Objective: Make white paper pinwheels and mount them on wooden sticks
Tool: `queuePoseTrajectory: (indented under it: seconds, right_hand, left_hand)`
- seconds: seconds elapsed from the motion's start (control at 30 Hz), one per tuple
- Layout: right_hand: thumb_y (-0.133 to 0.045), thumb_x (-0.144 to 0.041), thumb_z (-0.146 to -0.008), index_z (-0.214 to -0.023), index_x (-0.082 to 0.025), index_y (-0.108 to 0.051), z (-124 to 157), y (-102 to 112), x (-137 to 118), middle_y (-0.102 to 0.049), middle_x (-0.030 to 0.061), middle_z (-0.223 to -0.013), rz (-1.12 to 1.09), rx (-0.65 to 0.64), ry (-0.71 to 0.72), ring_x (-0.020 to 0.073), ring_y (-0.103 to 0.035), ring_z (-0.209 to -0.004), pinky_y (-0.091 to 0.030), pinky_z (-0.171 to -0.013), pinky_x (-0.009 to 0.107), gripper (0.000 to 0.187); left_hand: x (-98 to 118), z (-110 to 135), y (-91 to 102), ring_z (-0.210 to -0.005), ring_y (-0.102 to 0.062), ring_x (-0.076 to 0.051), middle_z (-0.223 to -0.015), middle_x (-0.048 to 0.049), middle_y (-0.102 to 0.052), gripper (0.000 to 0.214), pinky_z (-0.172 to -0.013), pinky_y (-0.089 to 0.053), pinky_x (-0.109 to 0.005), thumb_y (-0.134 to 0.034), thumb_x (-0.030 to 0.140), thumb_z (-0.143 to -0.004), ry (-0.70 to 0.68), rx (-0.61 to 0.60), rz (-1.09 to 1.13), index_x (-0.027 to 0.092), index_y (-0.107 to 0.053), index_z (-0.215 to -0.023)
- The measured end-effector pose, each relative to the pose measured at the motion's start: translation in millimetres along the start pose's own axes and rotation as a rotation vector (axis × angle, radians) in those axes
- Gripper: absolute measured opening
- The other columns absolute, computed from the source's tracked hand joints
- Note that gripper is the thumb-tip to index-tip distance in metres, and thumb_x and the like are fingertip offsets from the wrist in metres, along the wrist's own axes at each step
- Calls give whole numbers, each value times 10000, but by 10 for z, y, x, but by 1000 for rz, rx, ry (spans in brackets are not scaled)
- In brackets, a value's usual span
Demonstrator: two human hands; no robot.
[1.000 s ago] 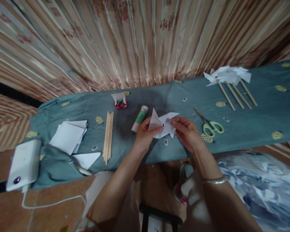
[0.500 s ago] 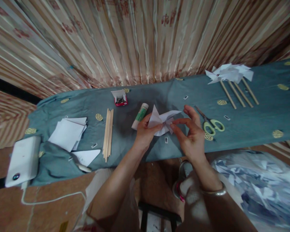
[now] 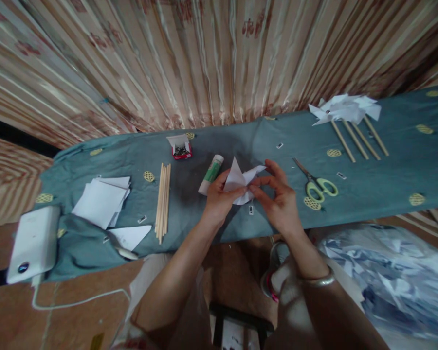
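Pinwheel (image 3: 235, 177) between left hand (image 3: 219, 198) and right hand (image 3: 280, 203)

Curtain (image 3: 219, 63): dim, muted light; pale sheen along the folds; darkest at upper right; stripes fanned outward by wide-angle stretch
Tablecloth (image 3: 372, 199): low light; soft-edged shadow around the glue stick (image 3: 211, 175); far edge bowed
Paper pinwheel (image 3: 234, 180): pale against the cloth; folds shaded grey; fine detail lost
Left hand (image 3: 219, 197), right hand (image 3: 277, 199): slightly soft outlines
Bracelet (image 3: 319, 280): small bright glint
Floor (image 3: 237, 272): deep shade below the tablecloth; lighter at lower left
Plastic bag (image 3: 397, 282): whitish glare; smeared toward the right edge
Light source: direction unclear
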State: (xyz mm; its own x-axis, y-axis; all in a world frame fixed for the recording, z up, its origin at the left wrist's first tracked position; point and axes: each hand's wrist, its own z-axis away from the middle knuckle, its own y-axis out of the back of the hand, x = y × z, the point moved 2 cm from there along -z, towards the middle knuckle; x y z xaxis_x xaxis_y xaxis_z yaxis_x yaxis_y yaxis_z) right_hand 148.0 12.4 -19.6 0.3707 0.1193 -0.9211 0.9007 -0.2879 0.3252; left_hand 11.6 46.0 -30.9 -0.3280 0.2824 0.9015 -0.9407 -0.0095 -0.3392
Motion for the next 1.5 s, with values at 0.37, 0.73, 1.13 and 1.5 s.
queuePoseTrajectory:
  seconds: [0.37,0.73,1.13,1.5]
  right_hand:
    - [-696,-346,-768,-774,-249,-686,-44,21,94,-458,6,-1434,-202,-125,-128,266,-413,-1338,-252,-1139,436,97]
    - [-716,-425,-745,-750,-237,-695,-42,22,52,-537,48,-1357,-329,-214,-196,270,-381,-1362,-235,-1142,441,189]
    - [-673,-342,-772,-755,-246,-672,43,113,3,-590,68,-1302,-258,-181,-149,237,-260,-1435,-214,-1147,454,98]
    - [-595,-309,-764,-739,-193,-695,-19,348,301,-616,138,-1258,356,102,-8,328,-518,-1224,-330,-1068,515,155]
  left_hand:
    - [-17,-1,12,-806,-629,-195,-862,-4,-707,483,-760,-489,-315,-819,225,-509,-8,-9,-20,193,-703,-977]
    - [-11,33,25,-747,-634,-177,-831,-16,-702,414,-708,-495,-293,-791,236,-569,-55,-44,-47,179,-688,-966]
    - [1,72,50,-690,-607,-151,-779,0,-679,319,-647,-476,-258,-730,174,-629,-110,5,-108,182,-684,-945]
    - [38,138,71,-690,-605,-132,-777,15,-689,361,-681,-470,-256,-764,173,-561,-47,7,-9,173,-698,-916]
